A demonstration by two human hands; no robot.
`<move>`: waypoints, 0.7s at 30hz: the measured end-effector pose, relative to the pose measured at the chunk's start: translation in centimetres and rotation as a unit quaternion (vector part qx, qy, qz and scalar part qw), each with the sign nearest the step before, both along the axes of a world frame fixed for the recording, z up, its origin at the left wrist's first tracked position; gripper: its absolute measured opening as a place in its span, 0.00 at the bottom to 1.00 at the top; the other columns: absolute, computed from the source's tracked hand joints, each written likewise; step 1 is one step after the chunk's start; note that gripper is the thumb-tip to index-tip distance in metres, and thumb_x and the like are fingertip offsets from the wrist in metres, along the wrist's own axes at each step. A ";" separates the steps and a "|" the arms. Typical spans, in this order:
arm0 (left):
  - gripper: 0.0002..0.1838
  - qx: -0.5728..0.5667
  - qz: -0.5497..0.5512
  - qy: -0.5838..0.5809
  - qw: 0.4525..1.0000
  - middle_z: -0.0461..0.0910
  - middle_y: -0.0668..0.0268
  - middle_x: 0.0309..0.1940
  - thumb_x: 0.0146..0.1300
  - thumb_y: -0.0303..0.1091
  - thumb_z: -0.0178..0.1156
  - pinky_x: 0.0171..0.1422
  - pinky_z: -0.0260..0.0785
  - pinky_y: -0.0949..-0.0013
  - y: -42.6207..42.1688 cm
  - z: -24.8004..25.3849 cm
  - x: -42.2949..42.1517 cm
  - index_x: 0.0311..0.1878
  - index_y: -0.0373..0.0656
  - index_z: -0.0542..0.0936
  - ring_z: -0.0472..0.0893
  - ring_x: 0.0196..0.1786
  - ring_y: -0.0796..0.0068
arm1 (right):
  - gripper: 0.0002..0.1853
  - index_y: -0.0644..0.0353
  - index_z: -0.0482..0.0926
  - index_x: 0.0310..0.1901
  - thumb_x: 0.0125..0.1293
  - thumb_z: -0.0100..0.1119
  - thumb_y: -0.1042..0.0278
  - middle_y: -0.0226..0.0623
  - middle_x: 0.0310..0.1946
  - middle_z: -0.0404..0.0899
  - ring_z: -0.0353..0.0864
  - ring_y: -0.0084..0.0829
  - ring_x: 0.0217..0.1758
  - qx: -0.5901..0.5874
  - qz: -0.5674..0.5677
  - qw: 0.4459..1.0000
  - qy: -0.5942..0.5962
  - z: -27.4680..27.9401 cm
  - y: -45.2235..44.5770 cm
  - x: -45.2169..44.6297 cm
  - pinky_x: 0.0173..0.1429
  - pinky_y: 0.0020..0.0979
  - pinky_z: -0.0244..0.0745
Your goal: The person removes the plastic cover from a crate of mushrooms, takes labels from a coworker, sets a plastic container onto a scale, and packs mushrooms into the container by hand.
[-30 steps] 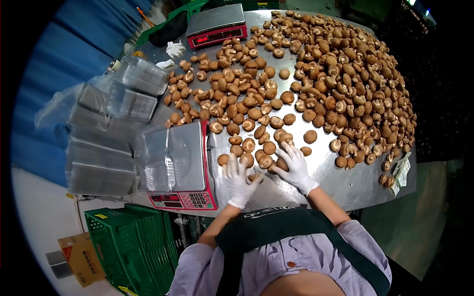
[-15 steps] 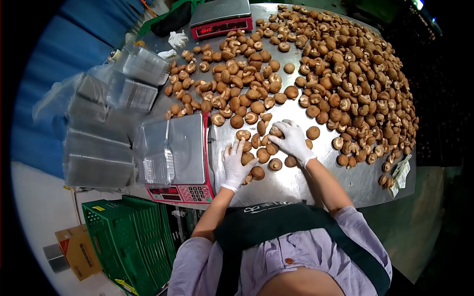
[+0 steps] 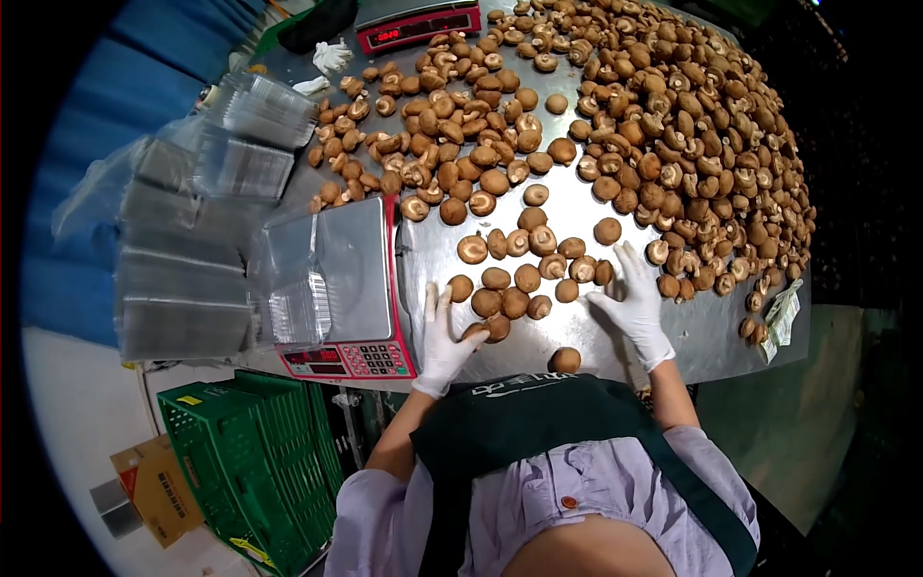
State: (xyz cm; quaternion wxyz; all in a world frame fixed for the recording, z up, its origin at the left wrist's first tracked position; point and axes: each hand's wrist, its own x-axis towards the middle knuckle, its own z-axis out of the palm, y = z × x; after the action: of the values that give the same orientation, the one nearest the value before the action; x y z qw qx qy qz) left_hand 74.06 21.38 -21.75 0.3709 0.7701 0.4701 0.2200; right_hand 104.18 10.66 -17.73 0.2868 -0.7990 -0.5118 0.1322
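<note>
Both my hands wear white gloves and rest at the near side of a steel table. Between them lies a loose group of brown shiitake mushrooms (image 3: 527,278), some cap up, some stem up. My left hand (image 3: 445,337) is open, its fingers spread at the group's left edge, with the fingertips by a mushroom (image 3: 495,328). On the right side my right hand (image 3: 635,306) is open, thumb apart from the fingers, near a mushroom (image 3: 603,272). One mushroom (image 3: 564,361) sits alone close to the apron. Neither hand holds anything.
A red scale (image 3: 338,288) with a clear plastic tray (image 3: 300,310) stands left; another scale (image 3: 417,21) is at the back. Stacked clear trays (image 3: 183,288) lie farther left. A large shiitake heap (image 3: 692,135) covers the right. Green crates (image 3: 250,462) stand below the table edge.
My hands have moved apart and nearer to me, the right one farther right. The mushrooms between them are now more spread out, and one lies alone near the apron.
</note>
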 end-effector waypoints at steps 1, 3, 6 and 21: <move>0.56 -0.002 -0.021 0.048 0.999 0.46 0.42 0.71 0.39 0.48 0.76 0.72 0.52 0.55 -0.4 0.2 -0.5 0.70 0.39 0.56 0.52 0.72 0.43 | 0.50 0.57 0.64 0.65 0.41 0.74 0.44 0.50 0.64 0.64 0.64 0.49 0.66 -0.040 -0.017 0.999 -0.026 -1.1 -1.1 1.1 0.68 0.41 0.62; 0.57 -0.028 -0.035 0.093 0.995 0.46 0.42 0.71 0.38 0.47 0.76 0.72 0.52 0.55 -1.3 1.7 -0.4 0.71 0.40 0.55 0.52 0.72 0.44 | 0.55 0.59 0.60 0.67 0.38 0.75 0.41 0.51 0.65 0.62 0.64 0.49 0.66 -0.075 -0.023 0.997 -0.008 -2.4 -2.9 2.0 0.68 0.41 0.62; 0.64 -0.069 -0.055 0.179 0.980 0.46 0.42 0.71 0.34 0.48 0.79 0.71 0.54 0.54 -1.9 2.5 0.7 0.72 0.42 0.49 0.53 0.72 0.44 | 0.58 0.58 0.57 0.69 0.38 0.75 0.41 0.52 0.66 0.61 0.63 0.49 0.67 -0.104 -0.016 0.994 0.043 -2.5 -2.8 0.8 0.69 0.39 0.61; 0.64 -0.074 -0.120 0.124 0.982 0.51 0.51 0.68 0.27 0.39 0.79 0.65 0.66 0.60 3.2 1.6 3.0 0.71 0.52 0.52 0.65 0.65 0.49 | 0.53 0.55 0.58 0.68 0.39 0.78 0.60 0.47 0.61 0.67 0.72 0.42 0.59 -0.022 0.187 0.936 0.297 -3.4 4.1 -6.3 0.61 0.35 0.69</move>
State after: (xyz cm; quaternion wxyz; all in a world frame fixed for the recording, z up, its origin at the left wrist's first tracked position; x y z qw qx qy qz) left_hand 77.02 24.53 -20.12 0.3891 0.8126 0.4319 0.0412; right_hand 97.90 14.79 -21.17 0.3784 -0.6190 -0.5406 0.4260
